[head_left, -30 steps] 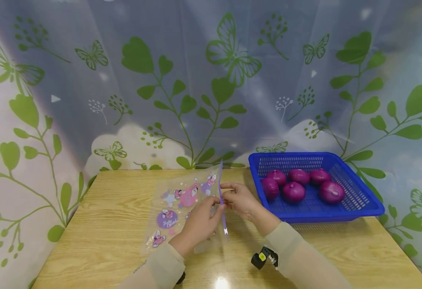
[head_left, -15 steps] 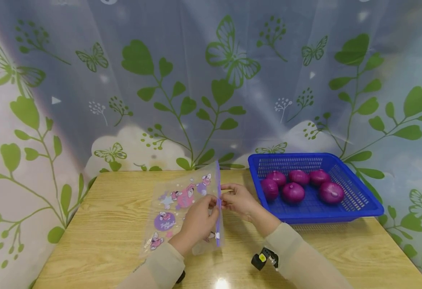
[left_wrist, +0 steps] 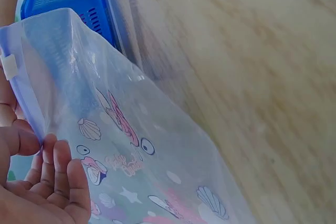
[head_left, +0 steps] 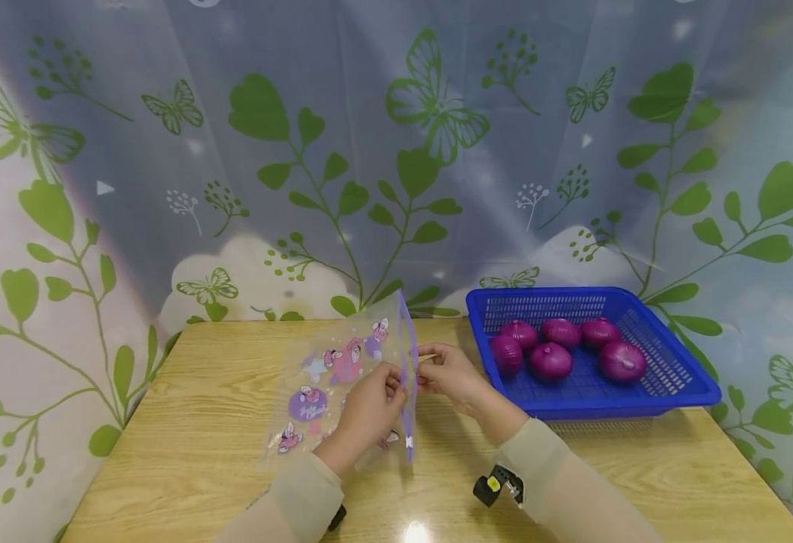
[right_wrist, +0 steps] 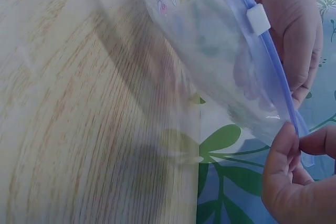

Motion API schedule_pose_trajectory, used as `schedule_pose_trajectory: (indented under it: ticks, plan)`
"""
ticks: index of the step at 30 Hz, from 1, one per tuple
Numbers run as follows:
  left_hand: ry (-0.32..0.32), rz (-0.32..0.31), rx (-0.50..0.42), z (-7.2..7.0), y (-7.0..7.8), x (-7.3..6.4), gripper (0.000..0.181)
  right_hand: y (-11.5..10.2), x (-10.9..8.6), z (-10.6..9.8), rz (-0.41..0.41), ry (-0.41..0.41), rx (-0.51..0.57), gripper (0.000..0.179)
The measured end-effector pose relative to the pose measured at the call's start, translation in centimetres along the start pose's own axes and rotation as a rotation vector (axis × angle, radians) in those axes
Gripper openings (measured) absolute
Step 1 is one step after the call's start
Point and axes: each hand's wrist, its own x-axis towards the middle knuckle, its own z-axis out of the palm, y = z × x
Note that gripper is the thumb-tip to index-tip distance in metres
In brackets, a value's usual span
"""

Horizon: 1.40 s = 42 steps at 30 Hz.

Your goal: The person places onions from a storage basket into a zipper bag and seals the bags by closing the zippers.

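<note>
A clear zip bag (head_left: 309,407) with pink and purple cartoon prints is held up over the table, its purple zip edge facing right. At the edge's near end sits a white slider (right_wrist: 258,19). My left hand (head_left: 369,411) pinches the near strip of the zip between thumb and fingers, as the left wrist view also shows. Opposite it, my right hand (head_left: 460,381) pinches the far strip with thumb and index finger. Between the two strips a narrow gap shows in the head view. Nothing shows inside the bag.
A blue plastic basket (head_left: 613,412) holding several red onions (head_left: 551,362) stands on the wooden table (head_left: 185,422) at the right, just beyond my right hand. A printed curtain (head_left: 342,151) hangs behind the table. Under my right sleeve is a black wrist device (head_left: 498,485).
The zip edge has shifted slightly left, and its two strips now stand apart with a gap between them. My left hand has drawn a little left; the right hand has hardly moved.
</note>
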Motion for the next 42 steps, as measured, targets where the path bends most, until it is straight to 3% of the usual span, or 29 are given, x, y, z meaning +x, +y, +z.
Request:
schedule_pose_trajectory:
  ticks: [14, 22, 31, 37, 42]
  plan:
    - [0.028, 0.009, -0.117, -0.5, 0.0, 0.4, 0.008, 0.0, -0.1, -0.2, -0.044, 0.100, -0.065, 0.021]
    - [0.079, -0.048, -0.213, -0.6, -0.1, 0.6, 0.009, -0.2, -0.2, -0.2, -0.081, 0.113, -0.070, 0.006]
    - [0.135, -0.080, -0.184, -0.9, 0.2, 1.0, 0.018, -0.4, -0.1, -0.4, -0.098, 0.074, -0.154, 0.009]
    - [0.132, -0.072, -0.127, -1.8, 0.3, 1.9, 0.034, -0.7, -0.1, -0.5, -0.113, 0.049, -0.172, 0.009]
    - [0.118, -0.063, -0.122, -2.7, 0.6, 2.2, 0.031, -1.0, 0.0, -0.5, -0.121, 0.073, -0.183, 0.020]
